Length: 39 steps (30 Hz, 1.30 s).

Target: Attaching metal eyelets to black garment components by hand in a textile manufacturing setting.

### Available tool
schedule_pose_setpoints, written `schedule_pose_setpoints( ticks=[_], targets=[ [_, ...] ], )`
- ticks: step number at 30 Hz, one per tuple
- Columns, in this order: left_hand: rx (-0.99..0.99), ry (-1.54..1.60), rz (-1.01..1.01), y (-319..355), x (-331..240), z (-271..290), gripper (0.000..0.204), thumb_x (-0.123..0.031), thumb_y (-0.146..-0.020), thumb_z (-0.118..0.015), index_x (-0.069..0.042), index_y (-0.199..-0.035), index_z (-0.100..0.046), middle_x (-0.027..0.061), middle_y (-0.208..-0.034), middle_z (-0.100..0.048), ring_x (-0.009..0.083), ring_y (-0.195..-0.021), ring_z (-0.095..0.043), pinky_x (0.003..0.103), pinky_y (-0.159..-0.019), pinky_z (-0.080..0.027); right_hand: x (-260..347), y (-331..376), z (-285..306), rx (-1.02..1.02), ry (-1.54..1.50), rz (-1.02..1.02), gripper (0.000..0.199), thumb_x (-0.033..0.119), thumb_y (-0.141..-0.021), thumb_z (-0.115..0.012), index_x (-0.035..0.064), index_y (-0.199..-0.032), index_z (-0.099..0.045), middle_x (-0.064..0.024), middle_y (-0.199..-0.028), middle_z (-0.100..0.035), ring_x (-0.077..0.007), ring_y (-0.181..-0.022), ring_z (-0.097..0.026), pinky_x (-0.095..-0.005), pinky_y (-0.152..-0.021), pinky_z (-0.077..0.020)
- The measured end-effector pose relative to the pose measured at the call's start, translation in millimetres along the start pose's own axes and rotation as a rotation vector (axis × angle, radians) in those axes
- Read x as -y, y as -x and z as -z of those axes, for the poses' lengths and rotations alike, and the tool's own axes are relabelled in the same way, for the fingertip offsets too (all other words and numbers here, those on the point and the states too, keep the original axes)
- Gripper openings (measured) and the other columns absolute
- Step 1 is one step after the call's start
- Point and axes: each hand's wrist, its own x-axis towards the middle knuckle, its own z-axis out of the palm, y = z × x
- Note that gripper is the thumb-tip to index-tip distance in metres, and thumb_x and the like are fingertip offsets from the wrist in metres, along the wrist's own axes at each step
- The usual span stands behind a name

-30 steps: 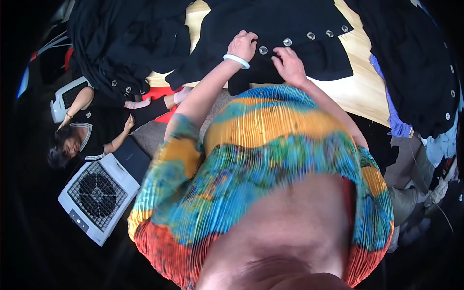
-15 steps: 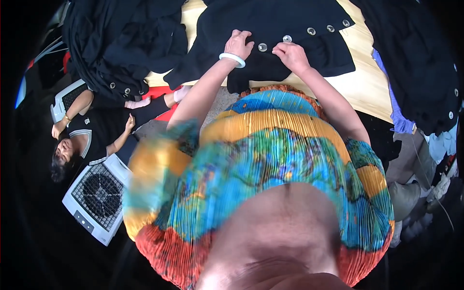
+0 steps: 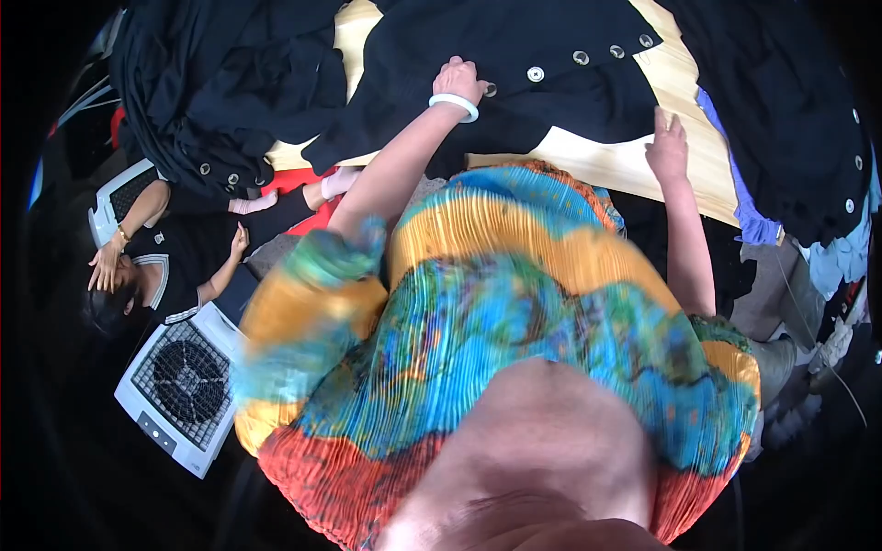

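Hands are both working up at the top of the head view, over a wooden table point(image 3: 634, 165) that is showing pale between heaps of dark cloth. Left hand point(image 3: 459, 80), with a white bangle point(image 3: 455, 104) sitting on its wrist, is pressing down on a black garment point(image 3: 514, 55) that is lying spread across the table; its fingers are curling in together, knuckles bunched, right beside a row of pale round buttons point(image 3: 535, 73) running off to the right along the cloth. Whether those fingers are actually nipping the fabric, I cannot tell. Right hand point(image 3: 668, 147) is resting well apart from it, at the garment's lower right edge where cloth is meeting bare wood, fingers held close together and pointing up and away. Another dark pile point(image 3: 220, 83) is sprawling at the upper left, and more dark clothing point(image 3: 781, 101) is hanging down the right side. Down on the left, another person's hand point(image 3: 103, 268) is reaching out beside a white boxy fan point(image 3: 184, 386) with a round black grille, which is sitting on the floor.
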Motion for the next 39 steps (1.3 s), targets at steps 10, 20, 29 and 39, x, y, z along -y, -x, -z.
schedule_pose_setpoints(
  ticks=[10,20,29,39],
  targets=[
    [-0.011,0.0,-0.107,0,2,-6,0.013,-0.017,-0.069,-0.059,-0.005,-0.074,-0.059,0.012,-0.083,-0.054,0.0275,-0.081,-0.055,0.037,-0.072,-0.045,127,-37,-15,0.085,-0.8,0.043,0.029,0.026,-0.07,-0.062,0.0037,-0.088,-0.057,-0.0095,-0.079,-0.056,-0.025,-0.078,-0.055,-0.0339,-0.068,-0.0446],
    [0.021,0.031,-0.094,-1,4,-3,0.016,-0.019,-0.07,-0.059,-0.005,-0.077,-0.058,0.0123,-0.085,-0.054,0.0278,-0.083,-0.054,0.037,-0.073,-0.044,136,-37,-13,0.047,-0.921,0.084,0.016,0.022,-0.071,-0.059,0.0072,-0.065,-0.056,-0.0073,-0.067,-0.053,-0.0253,-0.067,-0.054,-0.0356,-0.061,-0.0419],
    [-0.029,0.206,-0.194,6,6,24,0.012,-0.015,-0.068,-0.059,-0.004,-0.068,-0.055,0.0116,-0.074,-0.054,0.0272,-0.074,-0.055,0.035,-0.068,-0.044,31,-34,-10,0.017,-0.94,-0.278,0.028,0.037,-0.074,-0.054,0.0104,-0.07,-0.062,-0.007,-0.063,-0.058,-0.0207,-0.06,-0.056,-0.0285,-0.06,-0.0433],
    [0.231,0.404,-0.117,-10,8,24,0.012,-0.013,-0.075,-0.054,-0.003,-0.073,-0.048,0.0095,-0.061,-0.054,0.0212,-0.06,-0.056,0.031,-0.052,-0.044,160,-1,14,0.039,-0.655,0.425,0.039,0.017,-0.067,-0.063,0.0087,-0.101,-0.047,-0.0111,-0.089,-0.049,-0.0271,-0.087,-0.05,-0.0357,-0.074,-0.042]
  ],
)
